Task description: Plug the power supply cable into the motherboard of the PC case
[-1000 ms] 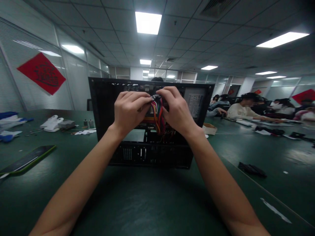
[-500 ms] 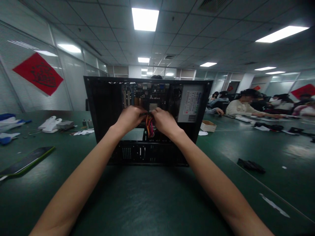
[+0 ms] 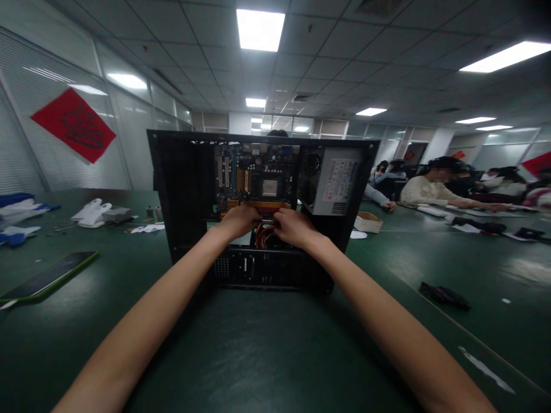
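A black computer case stands open-sided on the table in front of me. Inside, the motherboard shows its slots and a square silver chip, with the grey power supply at the upper right. Red, yellow and black power cables bunch up low in the case, between my hands. My left hand is closed at the left of the bundle, its fingertips partly hidden. From the right, my right hand pinches the same cables. Whatever connector lies between the fingertips is too dark to make out.
On the green table lie a green-edged black panel, a white plastic bag, a small open box and a black item. A person in a light top sits at the right, with others beyond.
Both hands have moved down inside the case with the cables, uncovering the silver chip and the slots. The cables bunch lower now. The view has shifted slightly.
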